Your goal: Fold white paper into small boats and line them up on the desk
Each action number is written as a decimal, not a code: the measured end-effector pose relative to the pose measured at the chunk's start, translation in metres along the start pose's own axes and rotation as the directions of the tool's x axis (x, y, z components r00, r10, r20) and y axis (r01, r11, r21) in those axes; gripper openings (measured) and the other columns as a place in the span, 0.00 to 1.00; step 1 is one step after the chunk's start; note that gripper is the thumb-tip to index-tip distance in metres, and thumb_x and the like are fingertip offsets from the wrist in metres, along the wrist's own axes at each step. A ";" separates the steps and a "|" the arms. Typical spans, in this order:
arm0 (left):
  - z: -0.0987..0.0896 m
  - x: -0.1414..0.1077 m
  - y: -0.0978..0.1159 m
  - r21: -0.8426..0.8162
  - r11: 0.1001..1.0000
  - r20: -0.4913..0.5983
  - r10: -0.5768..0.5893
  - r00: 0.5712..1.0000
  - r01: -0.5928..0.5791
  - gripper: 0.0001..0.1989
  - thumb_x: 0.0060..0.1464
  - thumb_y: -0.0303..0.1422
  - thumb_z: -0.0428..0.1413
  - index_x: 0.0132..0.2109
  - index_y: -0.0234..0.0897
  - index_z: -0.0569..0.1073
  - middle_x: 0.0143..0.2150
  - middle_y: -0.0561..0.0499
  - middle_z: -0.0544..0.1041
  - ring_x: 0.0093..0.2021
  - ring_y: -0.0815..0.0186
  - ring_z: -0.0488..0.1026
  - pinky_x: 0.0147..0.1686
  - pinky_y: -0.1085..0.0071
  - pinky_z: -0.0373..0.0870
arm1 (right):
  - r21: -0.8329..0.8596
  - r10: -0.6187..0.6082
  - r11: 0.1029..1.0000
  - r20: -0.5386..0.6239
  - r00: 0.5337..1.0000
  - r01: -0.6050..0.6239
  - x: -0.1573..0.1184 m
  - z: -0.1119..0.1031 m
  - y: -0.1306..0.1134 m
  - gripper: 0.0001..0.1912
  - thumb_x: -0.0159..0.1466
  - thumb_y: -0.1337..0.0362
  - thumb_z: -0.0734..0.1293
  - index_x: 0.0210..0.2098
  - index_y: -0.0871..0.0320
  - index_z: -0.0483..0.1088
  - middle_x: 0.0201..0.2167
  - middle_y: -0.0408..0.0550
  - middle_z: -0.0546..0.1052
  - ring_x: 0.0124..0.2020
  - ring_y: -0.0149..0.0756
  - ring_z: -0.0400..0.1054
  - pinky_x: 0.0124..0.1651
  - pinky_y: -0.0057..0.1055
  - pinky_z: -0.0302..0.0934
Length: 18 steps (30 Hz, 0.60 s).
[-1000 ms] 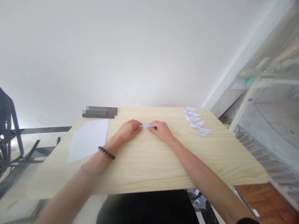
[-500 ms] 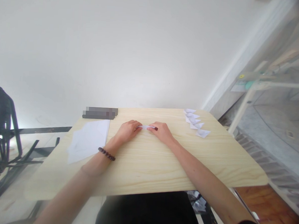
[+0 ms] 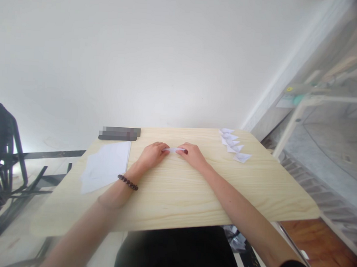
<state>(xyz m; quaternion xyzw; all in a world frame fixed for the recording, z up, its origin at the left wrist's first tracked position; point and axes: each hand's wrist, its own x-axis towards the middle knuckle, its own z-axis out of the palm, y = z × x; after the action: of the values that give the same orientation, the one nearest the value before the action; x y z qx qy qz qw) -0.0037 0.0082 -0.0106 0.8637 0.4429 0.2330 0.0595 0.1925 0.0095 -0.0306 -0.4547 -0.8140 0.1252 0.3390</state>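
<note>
A narrow piece of folded white paper [image 3: 173, 150] spans the gap between my hands, just above or on the wooden table [image 3: 175, 197]. My left hand [image 3: 154, 154] pinches its left end, with a dark bead bracelet [image 3: 128, 182] on that wrist. At the right end, my right hand [image 3: 192, 155] grips it with fingers closed. Fingertips cover both ends, so the full shape of the fold is hidden. Several folded white paper boats [image 3: 232, 145] stand in a slanting row to the right of my right hand.
White paper sheets [image 3: 106, 167] lie left of my left forearm. Behind them, a blurred-out dark object [image 3: 118, 134] rests at the table's back left corner. A white wall [image 3: 182, 62] rises behind the table. A dark chair [image 3: 4, 152] stands at left, a white metal frame [image 3: 291, 123] at right.
Both hands keep their hold on the folded paper and have barely moved. The whole view has shifted very slightly.
</note>
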 end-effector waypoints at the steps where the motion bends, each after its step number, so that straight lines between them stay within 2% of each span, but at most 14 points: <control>1: 0.001 0.000 -0.001 0.002 1.000 -0.008 -0.005 1.000 0.005 0.11 0.53 0.35 0.44 0.38 0.38 0.69 0.34 0.49 0.72 0.36 0.64 0.68 0.36 0.69 0.63 | -0.009 0.000 1.000 0.001 1.000 0.000 0.001 0.001 0.001 0.08 0.58 0.63 0.61 0.33 0.58 0.70 0.30 0.45 0.71 0.30 0.28 0.63 0.35 0.25 0.55; 9: 0.012 0.013 -0.010 -0.022 1.000 -0.053 0.010 0.999 -0.012 0.11 0.54 0.33 0.43 0.37 0.36 0.68 0.35 0.48 0.69 0.34 0.66 0.67 0.34 0.70 0.63 | -0.086 -0.006 0.996 0.020 1.000 0.008 0.013 0.005 0.006 0.07 0.58 0.64 0.61 0.32 0.59 0.69 0.30 0.46 0.69 0.32 0.29 0.62 0.38 0.26 0.54; 14: 0.017 0.022 -0.012 -0.034 0.999 -0.081 -0.010 0.997 0.007 0.11 0.54 0.32 0.43 0.37 0.35 0.68 0.35 0.48 0.68 0.31 0.66 0.66 0.32 0.71 0.64 | -0.076 -0.028 0.997 0.043 0.999 0.031 0.024 0.005 0.012 0.07 0.58 0.64 0.61 0.32 0.60 0.69 0.29 0.46 0.69 0.32 0.29 0.61 0.37 0.25 0.53; 18: 0.016 0.021 -0.010 -0.033 0.999 -0.072 -0.021 0.997 0.019 0.11 0.54 0.33 0.43 0.38 0.36 0.68 0.35 0.48 0.69 0.33 0.66 0.67 0.33 0.70 0.64 | -0.056 -0.028 0.998 0.026 0.999 0.029 0.026 0.004 0.013 0.08 0.58 0.63 0.61 0.31 0.60 0.69 0.29 0.46 0.70 0.30 0.28 0.61 0.36 0.25 0.53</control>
<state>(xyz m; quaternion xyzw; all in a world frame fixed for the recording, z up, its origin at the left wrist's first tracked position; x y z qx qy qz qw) 0.0066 0.0326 -0.0207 0.8492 0.4496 0.2705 0.0598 0.1897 0.0384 -0.0291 -0.4509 -0.8277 0.1030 0.3177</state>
